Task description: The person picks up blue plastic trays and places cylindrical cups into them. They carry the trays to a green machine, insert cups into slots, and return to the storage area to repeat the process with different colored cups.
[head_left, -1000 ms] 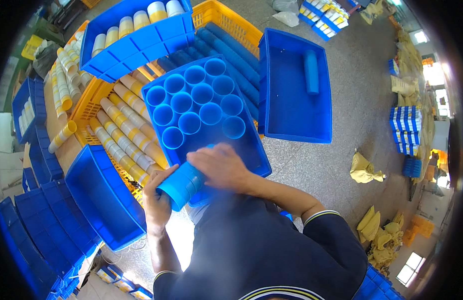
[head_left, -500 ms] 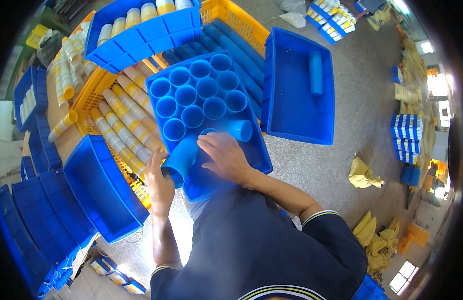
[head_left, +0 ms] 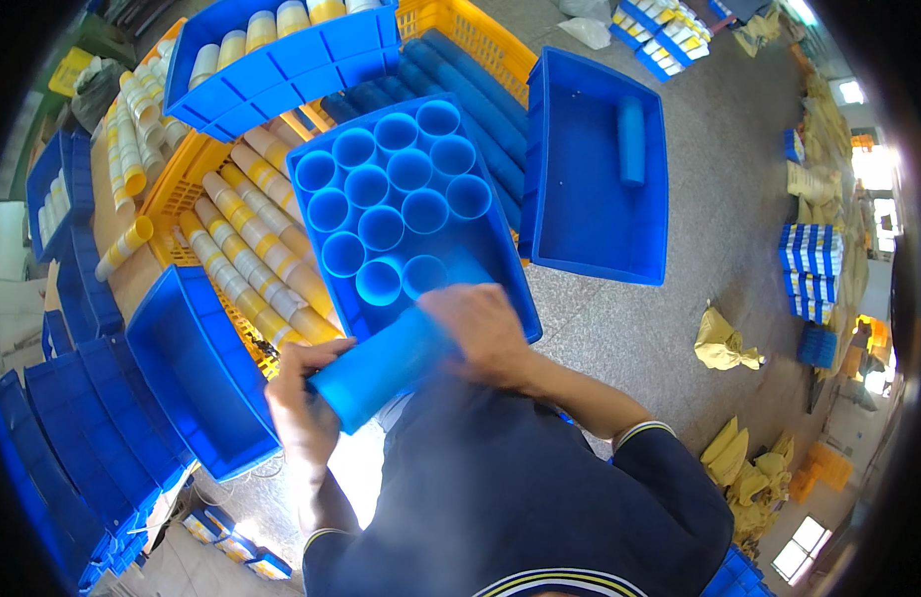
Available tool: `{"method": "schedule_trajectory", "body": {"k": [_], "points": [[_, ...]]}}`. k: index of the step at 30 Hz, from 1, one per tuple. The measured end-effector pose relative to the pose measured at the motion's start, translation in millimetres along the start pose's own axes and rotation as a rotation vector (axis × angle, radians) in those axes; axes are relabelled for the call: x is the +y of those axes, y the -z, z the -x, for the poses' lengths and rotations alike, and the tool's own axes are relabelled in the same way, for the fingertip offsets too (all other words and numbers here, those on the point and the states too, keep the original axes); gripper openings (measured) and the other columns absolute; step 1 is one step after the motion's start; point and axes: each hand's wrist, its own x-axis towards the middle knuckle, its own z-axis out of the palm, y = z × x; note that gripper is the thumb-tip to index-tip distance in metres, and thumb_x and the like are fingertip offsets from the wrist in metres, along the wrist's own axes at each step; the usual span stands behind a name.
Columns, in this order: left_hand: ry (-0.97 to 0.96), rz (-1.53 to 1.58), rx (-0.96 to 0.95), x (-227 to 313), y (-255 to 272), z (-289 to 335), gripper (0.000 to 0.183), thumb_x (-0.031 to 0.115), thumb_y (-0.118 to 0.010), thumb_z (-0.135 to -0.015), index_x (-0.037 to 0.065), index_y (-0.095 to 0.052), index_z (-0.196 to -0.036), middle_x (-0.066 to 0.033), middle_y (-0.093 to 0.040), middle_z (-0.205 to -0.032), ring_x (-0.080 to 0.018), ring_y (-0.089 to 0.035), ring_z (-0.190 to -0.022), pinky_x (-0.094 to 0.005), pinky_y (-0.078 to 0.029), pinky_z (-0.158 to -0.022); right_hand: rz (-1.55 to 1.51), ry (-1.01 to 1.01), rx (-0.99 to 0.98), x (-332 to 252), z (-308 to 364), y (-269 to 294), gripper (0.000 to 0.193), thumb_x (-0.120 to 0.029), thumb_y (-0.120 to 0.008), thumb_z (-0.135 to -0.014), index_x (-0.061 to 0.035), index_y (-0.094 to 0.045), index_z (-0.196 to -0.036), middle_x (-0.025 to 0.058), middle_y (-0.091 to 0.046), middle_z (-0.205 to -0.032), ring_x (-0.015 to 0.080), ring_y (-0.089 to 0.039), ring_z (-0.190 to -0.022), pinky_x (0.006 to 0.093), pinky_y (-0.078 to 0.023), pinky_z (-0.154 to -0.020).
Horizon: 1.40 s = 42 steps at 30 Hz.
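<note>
while the left hand (head_left: 306,403) is curled around the lower end of a blue tube (head_left: 381,370), the right hand (head_left: 485,333) lies over its other end. the left fingers are bent and pinching the tube; the right hand is blurred, so i cannot tell whether its fingers are pressed together or spread. the tube slants in front of the body, and in this view it crosses the near edge of the middle blue box (head_left: 517,298).

on the left side the room is narrow: the rim of the left blue box (head_left: 206,373) appears near the left wrist, and this box stands tilted. on the right side there is more room, because the grey floor (head_left: 619,328) stretches from the right blue box (head_left: 580,224) to a yellow sack (head_left: 724,343).

the middle box has many standing tubes (head_left: 410,171) in rows, with their round mouths facing up. they fill mainly its far part and come close to the hands. the right box contains one blue tube lying near its right wall. beyond, the upper blue box (head_left: 281,92) holds white and yellow cups (head_left: 293,18). below it, a yellow crate (head_left: 187,174) carries long white and yellow rolls (head_left: 266,254), while dark blue rolls (head_left: 465,90) lie side by side behind the middle box.
</note>
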Motion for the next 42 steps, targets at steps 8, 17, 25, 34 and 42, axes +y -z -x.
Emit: {"method": "schedule_trajectory", "body": {"k": [8, 17, 25, 34, 42], "points": [[-0.016, -0.671, -0.063, -69, -22, -10, 0.024, -0.007, -0.066, -0.071, 0.007, -0.073, -0.09, -0.014, -0.07, -0.081, -0.0344, -0.068, -0.075, -0.04, -0.052, -0.067, -0.344, -0.415, 0.041, 36, 37, -17, 0.08, -0.023, -0.084, -0.076, -0.0045, -0.042, -0.142, 0.0176, -0.047, -0.14, 0.0351, -0.048, -0.129, 0.0391, -0.038, -0.11], [-0.045, -0.689, 0.137, -100, -50, -10, 0.029, -0.009, -0.063, -0.078, 0.007, -0.076, -0.099, -0.0161, -0.073, -0.099, -0.0345, -0.071, -0.087, -0.0401, -0.056, -0.077, 0.548, -0.063, -0.057, 65, 42, -13, 0.04, -0.013, -0.06, -0.084, -0.007, -0.061, -0.123, 0.0089, -0.06, -0.126, 0.0229, -0.057, -0.115, 0.0407, -0.043, -0.097], [-0.149, -0.566, 0.248, -88, -33, -4, 0.032, -0.016, -0.061, -0.073, 0.001, -0.074, -0.097, -0.0154, -0.071, -0.101, -0.0323, -0.071, -0.087, -0.0366, -0.057, -0.075, 0.655, 0.056, 0.108, 88, 8, -3, 0.018, -0.012, -0.059, -0.081, -0.0131, -0.064, -0.099, 0.0018, -0.055, -0.086, 0.0189, -0.056, -0.086, 0.0363, -0.04, -0.079], [-0.139, -0.653, 0.328, -82, -52, -17, 0.031, -0.013, -0.062, -0.077, 0.003, -0.072, -0.101, -0.0131, -0.069, -0.1, -0.032, -0.068, -0.091, -0.038, -0.055, -0.077, 0.275, 0.275, 0.081, 42, -21, -17, 0.012, -0.018, -0.067, -0.084, -0.0141, -0.065, -0.095, 0.0028, -0.059, -0.077, 0.0219, -0.062, -0.073, 0.0375, -0.047, -0.063], [-0.056, -0.403, 0.265, -49, -11, -9, 0.041, -0.021, -0.054, -0.071, 0.0, -0.072, -0.101, -0.0169, -0.071, -0.097, -0.0331, -0.07, -0.094, -0.038, -0.055, -0.082, 0.208, 0.475, -0.286, 15, -13, -123, 0.012, -0.014, -0.066, -0.085, -0.0104, -0.068, -0.096, 0.0067, -0.065, -0.1, 0.0208, -0.066, -0.083, 0.0337, -0.053, -0.067]]}}
